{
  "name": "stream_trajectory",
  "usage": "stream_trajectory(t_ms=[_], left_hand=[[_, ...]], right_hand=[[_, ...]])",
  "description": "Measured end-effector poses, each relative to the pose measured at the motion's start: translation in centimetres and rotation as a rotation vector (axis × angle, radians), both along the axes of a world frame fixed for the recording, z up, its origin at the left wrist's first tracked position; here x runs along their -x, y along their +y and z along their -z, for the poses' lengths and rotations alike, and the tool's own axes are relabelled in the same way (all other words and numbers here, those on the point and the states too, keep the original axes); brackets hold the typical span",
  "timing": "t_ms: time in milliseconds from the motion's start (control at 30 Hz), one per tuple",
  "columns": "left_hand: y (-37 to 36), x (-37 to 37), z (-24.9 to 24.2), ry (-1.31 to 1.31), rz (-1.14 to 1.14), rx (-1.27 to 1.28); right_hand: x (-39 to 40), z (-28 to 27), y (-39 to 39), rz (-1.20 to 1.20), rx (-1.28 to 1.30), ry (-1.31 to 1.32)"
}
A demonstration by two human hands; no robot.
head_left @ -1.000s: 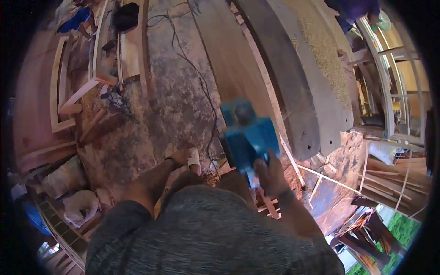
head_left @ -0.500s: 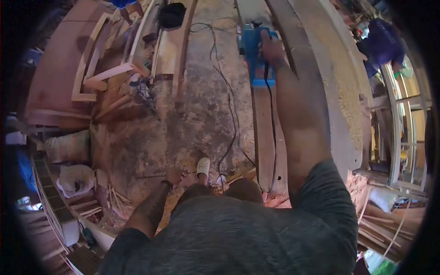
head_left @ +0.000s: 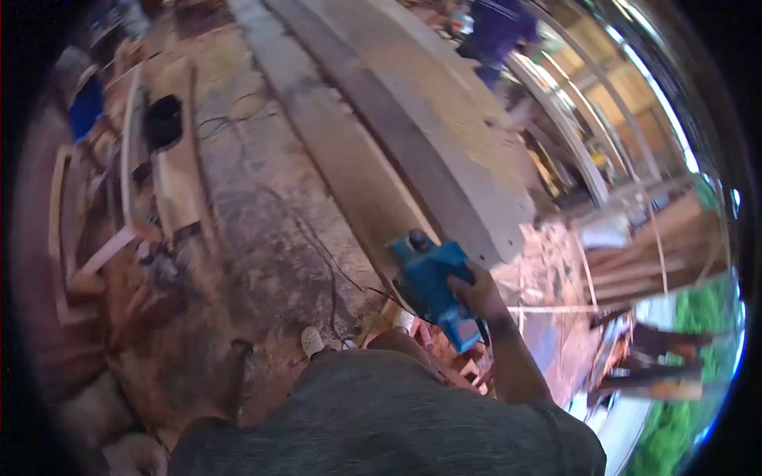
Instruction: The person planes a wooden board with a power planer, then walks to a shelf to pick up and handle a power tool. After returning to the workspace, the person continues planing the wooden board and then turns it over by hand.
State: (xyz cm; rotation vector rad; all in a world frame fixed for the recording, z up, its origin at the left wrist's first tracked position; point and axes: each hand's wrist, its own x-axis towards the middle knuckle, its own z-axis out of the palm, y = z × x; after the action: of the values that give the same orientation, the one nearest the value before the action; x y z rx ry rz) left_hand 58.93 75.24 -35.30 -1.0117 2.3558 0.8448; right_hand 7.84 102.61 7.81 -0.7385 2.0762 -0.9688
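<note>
My right hand (head_left: pixel 479 292) is closed round the handle of a blue electric planer (head_left: pixel 435 279). The planer sits at the near end of a long wooden plank (head_left: pixel 337 155), close to my right leg, and its black cord trails beneath it. My left hand (head_left: pixel 241 346) hangs low beside my left leg over the floor. It is dark and smeared, so its fingers do not show clearly.
A darker plank (head_left: pixel 405 163) and a wide board with sawdust (head_left: pixel 444 119) lie alongside. Wooden frames (head_left: pixel 127 170) stand at left, with a dark bundle (head_left: pixel 163 121) on them. Cord (head_left: pixel 305 230) crosses the floor. People in blue (head_left: pixel 86 109) and purple (head_left: pixel 500 32) are farther off.
My right hand has drawn the planer back along the plank towards my body, to its near end. The view has swung to the right. My left hand still hangs at my side.
</note>
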Motion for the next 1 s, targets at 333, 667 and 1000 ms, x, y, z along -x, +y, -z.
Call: stream_trajectory(t_ms=[333, 667, 1000], left_hand=[[-6.4, 39.0, -23.9, 0.687, 0.122, 0.502], [1.5, 48.6, -22.5, 0.348, 0.083, 0.468], [2.3, 49.3, -25.7, 0.214, 0.088, 0.505]], right_hand=[[-4.8, -4.4, 17.0, 0.619, 0.074, -0.067], [12.2, -1.1, 14.8, 0.562, 0.272, 0.204], [38.5, 4.8, 0.2, 0.235, 0.303, 0.098]])
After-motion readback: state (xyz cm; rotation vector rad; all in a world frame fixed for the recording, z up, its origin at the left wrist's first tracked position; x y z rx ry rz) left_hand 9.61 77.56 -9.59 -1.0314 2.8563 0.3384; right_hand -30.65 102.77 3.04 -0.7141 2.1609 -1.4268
